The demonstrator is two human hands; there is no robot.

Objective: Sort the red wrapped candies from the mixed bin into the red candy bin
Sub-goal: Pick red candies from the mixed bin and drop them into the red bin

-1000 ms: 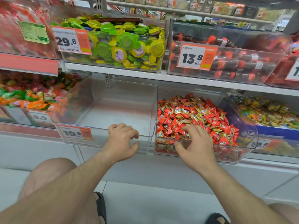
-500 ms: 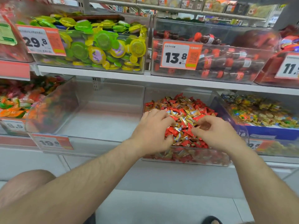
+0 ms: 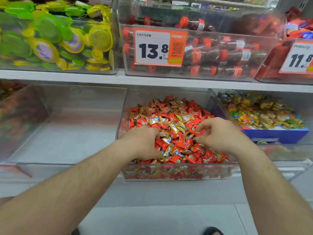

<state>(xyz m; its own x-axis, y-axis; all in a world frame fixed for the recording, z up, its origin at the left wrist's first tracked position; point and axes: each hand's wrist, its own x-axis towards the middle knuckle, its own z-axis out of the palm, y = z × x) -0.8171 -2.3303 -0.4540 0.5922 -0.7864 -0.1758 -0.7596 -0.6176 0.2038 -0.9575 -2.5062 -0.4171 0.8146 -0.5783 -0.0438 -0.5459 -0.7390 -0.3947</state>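
Clear plastic forms the mixed bin (image 3: 176,173) on the lower shelf, heaped with red wrapped candies (image 3: 184,143) and gold-wrapped ones (image 3: 177,126) jumbled together. Seen from the head camera, both hands are down in that heap. The left hand (image 3: 144,143) is curled into the pile, fingertips buried among the wrappers — whether it holds any one piece I cannot tell. The right hand (image 3: 218,134) hovers over the candies with fingers bent like a claw, thumb and forefinger close together at a red piece (the grip itself is not plain to see). Just left of the mixed bin sits another clear bin (image 3: 71,133), its floor bare. On the shelf above, an orange price tag (image 3: 160,47) reads 13.8 — behind it, small dark bottles (image 3: 220,53) with red caps.
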